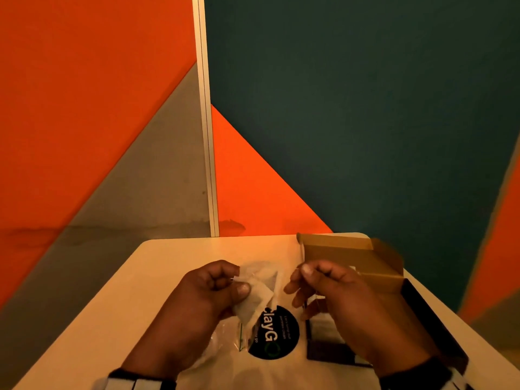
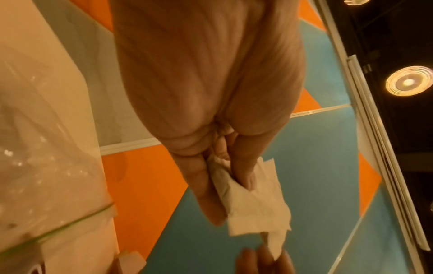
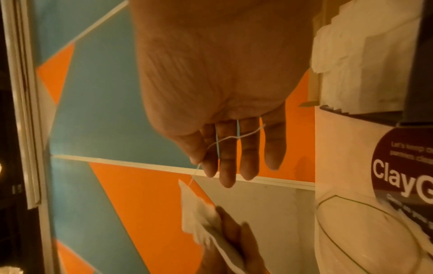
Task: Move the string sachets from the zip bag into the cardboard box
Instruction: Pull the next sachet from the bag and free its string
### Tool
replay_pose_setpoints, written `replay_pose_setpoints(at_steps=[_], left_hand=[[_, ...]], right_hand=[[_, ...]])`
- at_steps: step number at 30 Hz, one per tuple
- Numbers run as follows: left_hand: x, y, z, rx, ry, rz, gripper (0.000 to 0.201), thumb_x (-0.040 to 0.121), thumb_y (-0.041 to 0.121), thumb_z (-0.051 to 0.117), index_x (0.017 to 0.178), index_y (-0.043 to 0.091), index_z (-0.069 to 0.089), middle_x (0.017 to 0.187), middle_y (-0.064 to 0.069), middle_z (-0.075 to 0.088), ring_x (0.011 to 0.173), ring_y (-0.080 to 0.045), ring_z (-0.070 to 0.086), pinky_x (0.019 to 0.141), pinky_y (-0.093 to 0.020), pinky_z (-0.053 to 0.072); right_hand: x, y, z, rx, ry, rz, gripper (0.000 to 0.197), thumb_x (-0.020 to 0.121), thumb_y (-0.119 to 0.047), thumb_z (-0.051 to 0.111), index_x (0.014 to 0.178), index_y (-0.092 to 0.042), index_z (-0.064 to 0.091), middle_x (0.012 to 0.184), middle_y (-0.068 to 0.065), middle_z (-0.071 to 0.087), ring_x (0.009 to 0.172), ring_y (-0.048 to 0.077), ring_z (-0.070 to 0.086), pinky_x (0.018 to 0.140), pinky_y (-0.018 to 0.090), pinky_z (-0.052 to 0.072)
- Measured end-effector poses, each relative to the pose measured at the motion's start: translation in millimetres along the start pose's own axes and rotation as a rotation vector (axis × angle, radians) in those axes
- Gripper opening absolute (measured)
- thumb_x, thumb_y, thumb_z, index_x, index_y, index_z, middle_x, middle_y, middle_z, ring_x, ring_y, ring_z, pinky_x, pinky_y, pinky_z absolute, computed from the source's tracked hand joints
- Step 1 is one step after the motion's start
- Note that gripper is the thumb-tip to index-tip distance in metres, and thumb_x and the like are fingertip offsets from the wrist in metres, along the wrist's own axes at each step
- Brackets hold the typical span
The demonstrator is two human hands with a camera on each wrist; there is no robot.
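Two hands: left hand grips several sachets; right hand pinches one string.

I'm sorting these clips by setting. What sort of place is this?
Probably an office pantry or break area: a small pale table against orange, grey and teal panelled partitions, round recessed ceiling lights, and a black round sticker seemingly about keeping a pantry clean.

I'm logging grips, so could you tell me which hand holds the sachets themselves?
The left hand pinches the white sachets; the right hand pinches only a thin string.
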State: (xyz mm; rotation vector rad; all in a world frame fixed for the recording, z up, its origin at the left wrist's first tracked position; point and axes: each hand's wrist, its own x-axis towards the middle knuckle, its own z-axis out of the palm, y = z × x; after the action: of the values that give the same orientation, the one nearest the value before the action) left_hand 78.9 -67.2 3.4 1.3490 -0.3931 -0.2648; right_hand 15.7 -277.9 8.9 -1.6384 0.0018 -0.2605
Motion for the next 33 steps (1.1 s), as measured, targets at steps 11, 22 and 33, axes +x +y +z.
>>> replay_pose_setpoints(at_steps=[11,22,33], left_hand=[[4.5,-8.0,8.3,-0.133,0.027,-0.012,0.030,0.070,0.005,0.071,0.098,-0.002,0.064,0.095,-0.025,0.067,0.083,-0.032,0.065,0.074,-0.041,0.053],[0.3,-4.5,18.0,-0.045,0.046,-0.039,0.014,0.078,-0.001,0.071,0.092,0.002,0.069,0.084,-0.020,0.072,0.071,-0.026,0.070,0.063,-0.035,0.056],[-3.8,3.7,12.6,0.379,0.085,0.105,0.015,0.090,0.011,0.069,0.083,0.021,0.078,0.085,-0.004,0.077,0.078,-0.020,0.073,0.071,-0.036,0.059]], right_hand=[[-0.8,-2.9,13.1,-0.210,0.149,-0.083,0.037,0.091,-0.009,0.069,0.091,-0.045,0.061,0.113,-0.025,0.070,0.103,-0.004,0.065,0.096,0.033,0.053],[-11.2,-8.8,27.0,-0.048,0.014,-0.141,0.033,0.100,-0.010,0.054,0.092,-0.029,0.080,0.098,-0.019,0.075,0.093,-0.003,0.068,0.077,0.010,0.051],[-1.2,-1.6,6.9,-0.239,0.180,-0.158,0.019,0.096,-0.028,0.062,0.094,-0.037,0.078,0.096,-0.031,0.072,0.094,-0.010,0.064,0.085,0.021,0.050]])
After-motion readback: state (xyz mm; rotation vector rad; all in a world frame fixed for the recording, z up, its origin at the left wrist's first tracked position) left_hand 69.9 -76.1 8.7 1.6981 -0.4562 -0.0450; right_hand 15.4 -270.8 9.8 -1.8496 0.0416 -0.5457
